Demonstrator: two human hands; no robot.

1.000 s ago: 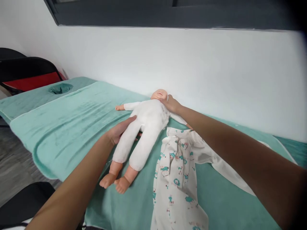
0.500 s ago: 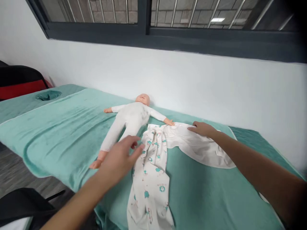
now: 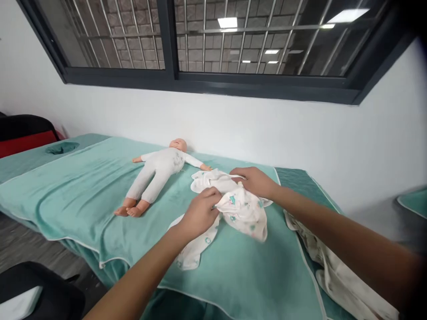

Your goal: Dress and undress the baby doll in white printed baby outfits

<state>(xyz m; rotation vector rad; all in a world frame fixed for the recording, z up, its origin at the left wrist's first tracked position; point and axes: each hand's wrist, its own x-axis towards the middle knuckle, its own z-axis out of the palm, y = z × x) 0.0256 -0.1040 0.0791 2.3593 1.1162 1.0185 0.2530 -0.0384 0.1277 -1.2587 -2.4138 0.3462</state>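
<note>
A white baby garment [image 3: 245, 212] with a teal and pink print lies bunched in front of me, partly lifted off the green cover. My left hand [image 3: 204, 209] is closed on its near edge, fingers pinched into the cloth. On the far side my right hand [image 3: 255, 181] is closed on the garment's upper edge. One printed part of it trails on the cover beneath my left wrist. Left of the garment, a baby doll [image 3: 162, 162] in a white body suit lies on its back, its arm stretched out close to the cloth.
A green cover [image 3: 76, 195] lies over the bed against the white wall. More pale cloth [image 3: 347, 275] lies at the right under my forearm. A black chair [image 3: 40, 289] stands at the lower left, with a white object [image 3: 22, 304] on it. A barred window [image 3: 200, 82] is above.
Both hands have closed on the garment, which was spread out and is now gathered into a bunch. My view has shifted right and up. The doll stays lying on the cover.
</note>
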